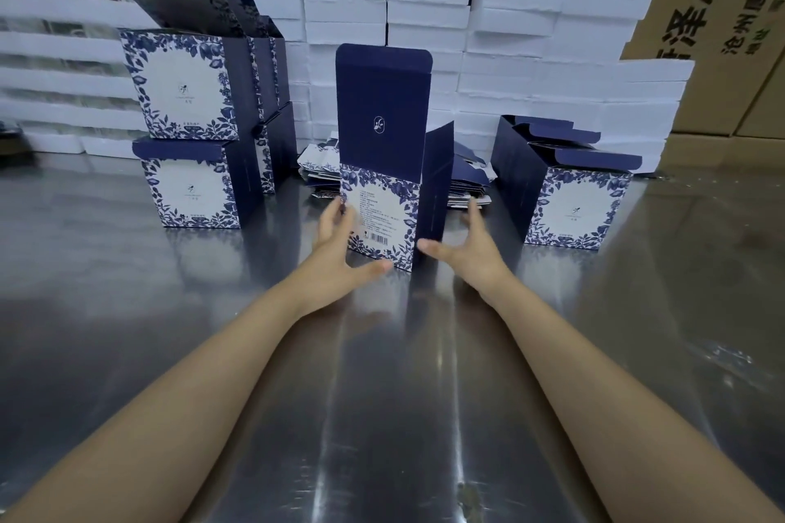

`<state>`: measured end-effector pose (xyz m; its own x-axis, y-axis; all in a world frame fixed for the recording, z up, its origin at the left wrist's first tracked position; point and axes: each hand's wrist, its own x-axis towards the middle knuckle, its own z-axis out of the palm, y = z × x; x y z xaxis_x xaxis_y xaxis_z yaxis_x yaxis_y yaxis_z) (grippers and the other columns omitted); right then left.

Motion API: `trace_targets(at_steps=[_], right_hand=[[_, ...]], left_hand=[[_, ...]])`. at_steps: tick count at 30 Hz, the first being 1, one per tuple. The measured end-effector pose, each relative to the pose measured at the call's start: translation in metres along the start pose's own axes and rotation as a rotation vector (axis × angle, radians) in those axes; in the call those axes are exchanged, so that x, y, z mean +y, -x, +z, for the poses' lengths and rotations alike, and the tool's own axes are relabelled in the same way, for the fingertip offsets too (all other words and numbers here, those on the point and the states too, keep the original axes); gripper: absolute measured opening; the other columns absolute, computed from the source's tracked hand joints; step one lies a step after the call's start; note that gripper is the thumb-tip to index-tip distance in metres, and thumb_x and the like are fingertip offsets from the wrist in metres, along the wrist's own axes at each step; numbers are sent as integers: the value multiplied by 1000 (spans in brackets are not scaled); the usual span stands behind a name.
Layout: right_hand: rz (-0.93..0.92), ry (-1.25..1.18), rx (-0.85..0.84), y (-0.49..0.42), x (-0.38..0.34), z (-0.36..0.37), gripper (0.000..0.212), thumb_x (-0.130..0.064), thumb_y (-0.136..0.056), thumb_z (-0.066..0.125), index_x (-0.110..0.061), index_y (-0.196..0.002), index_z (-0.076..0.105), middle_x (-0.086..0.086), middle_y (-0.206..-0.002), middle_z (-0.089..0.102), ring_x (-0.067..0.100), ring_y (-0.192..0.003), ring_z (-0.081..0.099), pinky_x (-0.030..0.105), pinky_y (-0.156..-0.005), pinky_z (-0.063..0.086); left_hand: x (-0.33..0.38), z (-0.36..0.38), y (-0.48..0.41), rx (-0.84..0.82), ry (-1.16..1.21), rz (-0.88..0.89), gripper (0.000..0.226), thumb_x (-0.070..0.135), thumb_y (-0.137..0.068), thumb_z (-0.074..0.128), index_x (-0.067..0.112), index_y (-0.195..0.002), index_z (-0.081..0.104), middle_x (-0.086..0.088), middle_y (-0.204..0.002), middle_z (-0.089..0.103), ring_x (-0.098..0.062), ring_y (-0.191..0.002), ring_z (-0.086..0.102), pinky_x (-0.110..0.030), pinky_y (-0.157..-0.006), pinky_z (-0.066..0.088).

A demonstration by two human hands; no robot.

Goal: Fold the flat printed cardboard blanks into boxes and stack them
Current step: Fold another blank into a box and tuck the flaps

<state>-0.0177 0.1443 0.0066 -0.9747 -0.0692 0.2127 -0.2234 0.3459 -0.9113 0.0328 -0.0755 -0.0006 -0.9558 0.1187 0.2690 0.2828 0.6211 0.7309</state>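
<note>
Half-folded box (379,221), upright on steel table (170,310); left hand (337,244) and right hand (469,246) spread wide, flanking it, gripping nothing.

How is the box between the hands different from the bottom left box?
The middle box has its lid flap standing up; the bottom left box is closed. The middle box stands alone; the bottom left box carries another box. The middle box shows a barcode, the bottom left box a logo. Both have blue leaf print.
</note>
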Motion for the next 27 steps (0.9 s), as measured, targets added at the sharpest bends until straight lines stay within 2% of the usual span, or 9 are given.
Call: trace_targets(at_steps=[3,7,11,14,16,18,20,24,27], right_hand=[[-72,87,-86,2,0,3,111,-42,-60,88,-25,-149,25,0,-143,49,17,-136,39,38,-113,31],[-110,-195,0,8,-8,4,25,-45,-91,61,-20,-88,65,-11,-74,68,2,-80,66,25,-74,50],[-87,-357,82,11,-12,1,65,-47,-102,36,-9,-56,63,-3,-39,41,12,-43,47,14,-59,45],[-158,-138,251,10,-8,3,35,-28,-97,56,-14,-66,66,-11,-45,45,4,-46,39,15,-57,40],[-108,-78,220,10,-10,5,9,-14,-92,62,-13,-97,69,-8,-74,59,5,-67,50,24,-72,44],[-2,-17,125,10,-11,4,41,-11,-91,62,-16,-130,55,1,-113,58,12,-101,56,27,-91,44],[38,2,26,11,-12,5,56,-13,-92,60,-22,-144,41,-2,-131,51,13,-119,50,19,-89,41],[-217,44,-200,27,-22,12,51,-3,-91,57,-29,-135,54,-31,-119,56,-2,-115,52,22,-99,43],[-317,70,-305,36,-26,23,39,5,-91,50,-13,-122,65,-9,-108,69,-6,-95,62,20,-89,49]], left_hand=[[3,-3,4,-155,4,-58,132,88,-54,62,37,-153,-8,29,-151,-31,4,-140,-21,-46,-121,13],[8,-5,1,-1,103,50,91,50,-83,68,30,-153,14,11,-157,18,-4,-145,15,-37,-121,16],[4,-9,-2,229,156,-104,70,13,-95,57,22,-153,19,3,-153,21,-4,-132,29,-23,-108,23],[2,-9,-4,326,143,-185,67,5,-94,50,13,-153,18,-1,-153,15,-18,-138,31,-25,-108,28],[3,-8,-5,359,154,-170,62,2,-93,49,14,-149,27,-2,-149,20,-18,-136,34,-25,-107,29],[4,-7,-5,358,158,-151,61,2,-91,50,18,-147,32,-1,-148,24,-17,-135,35,-24,-103,29],[5,-8,-5,351,156,-140,62,5,-90,52,22,-147,33,0,-149,29,-14,-132,37,-25,-102,29],[4,-8,-4,272,325,-82,64,12,-94,55,28,-149,28,10,-148,40,8,-121,46,-27,-108,35],[-1,-9,-10,307,307,-236,77,41,-98,51,19,-156,6,6,-163,0,-7,-149,5,-28,-118,6]])
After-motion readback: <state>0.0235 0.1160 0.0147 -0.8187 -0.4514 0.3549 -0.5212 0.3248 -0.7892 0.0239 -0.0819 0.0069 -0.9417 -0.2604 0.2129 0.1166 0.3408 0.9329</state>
